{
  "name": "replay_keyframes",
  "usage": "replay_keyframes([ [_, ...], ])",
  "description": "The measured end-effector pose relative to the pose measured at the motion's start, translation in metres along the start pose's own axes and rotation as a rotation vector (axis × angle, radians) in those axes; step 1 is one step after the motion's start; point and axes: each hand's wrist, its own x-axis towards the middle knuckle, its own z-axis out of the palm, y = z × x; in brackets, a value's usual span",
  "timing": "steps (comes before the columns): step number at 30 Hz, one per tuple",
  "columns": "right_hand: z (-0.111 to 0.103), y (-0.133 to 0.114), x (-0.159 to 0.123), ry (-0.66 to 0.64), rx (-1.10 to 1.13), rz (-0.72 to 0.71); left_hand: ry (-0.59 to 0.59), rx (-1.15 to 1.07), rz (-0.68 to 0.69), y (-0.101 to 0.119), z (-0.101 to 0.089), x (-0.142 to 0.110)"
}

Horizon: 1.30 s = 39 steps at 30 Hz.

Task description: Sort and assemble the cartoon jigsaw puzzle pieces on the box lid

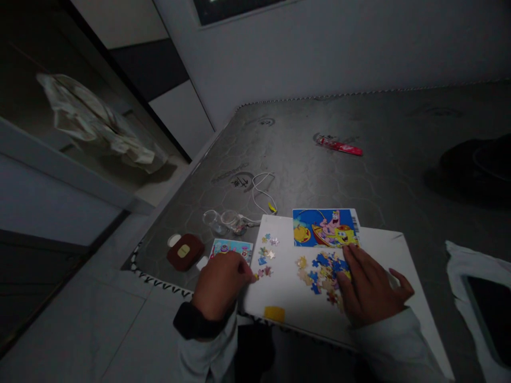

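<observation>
"Grey patterned table [295, 133], one, pale wall [359, 48] behind; red packet [349, 149] on its far part, lying roughly crosswise. What do we enter for the near edge?"

"White board [383, 242], one, flat, long side running left to right. On its middle we count one heap of jigsaw pieces [319, 274], blue, yellow and cream, trailing from upper left to lower right; single pieces face every way."

"Any loose ones?"

"Short row of pieces [271, 255], left part of the board, strung from near to far. Picture card [325, 229], one, just beyond the heap: long axis crosswise, figures upright to us, barcode at the right end."

"And our hands?"

"Left hand [221, 282]: thumb and finger drawn together at the board's left edge, by the row's near end; whether they grip a piece, we cannot tell. Right hand [371, 290]: unclenched, fingers stretched and parted over the heap's right side."

"Sundries?"

"Leftward, we list a second card [229, 247], partly covered by the left hand; brown case [186, 251], one; clear cups [230, 219], beyond. Rightward, dark phone [489, 314], on something white."
</observation>
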Motion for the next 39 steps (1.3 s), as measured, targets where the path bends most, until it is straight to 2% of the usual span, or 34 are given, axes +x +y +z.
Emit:
replay_keyframes([
  [5,0.000,0.001,0.001,0.023,-0.015,-0.025,0.061,0.012,0.059,0.005,-0.002,-0.001],
  [9,0.000,0.000,0.001,0.023,-0.020,-0.023,0.123,-0.010,0.224,0.037,0.006,0.000],
  [12,0.000,-0.002,0.002,0.052,-0.023,-0.027,0.105,-0.053,0.423,0.064,0.022,0.001],
  [15,0.000,-0.003,0.003,0.076,-0.022,-0.035,0.112,-0.027,0.503,0.079,0.039,0.003],
  [20,0.001,-0.003,0.003,0.089,-0.011,-0.025,0.088,-0.061,0.494,0.083,0.051,0.007],
  [25,0.003,-0.003,0.001,0.096,-0.017,-0.016,0.091,-0.094,0.468,0.086,0.049,0.005],
  [30,0.004,-0.004,0.000,0.123,-0.094,0.003,0.060,-0.263,0.443,0.085,0.043,0.002],
  [34,0.005,-0.004,0.000,0.111,-0.096,0.024,0.191,-0.361,0.363,0.078,0.036,0.008],
  [39,0.005,-0.003,-0.001,0.089,-0.127,0.023,0.296,-0.333,0.264,0.070,0.038,0.020],
])
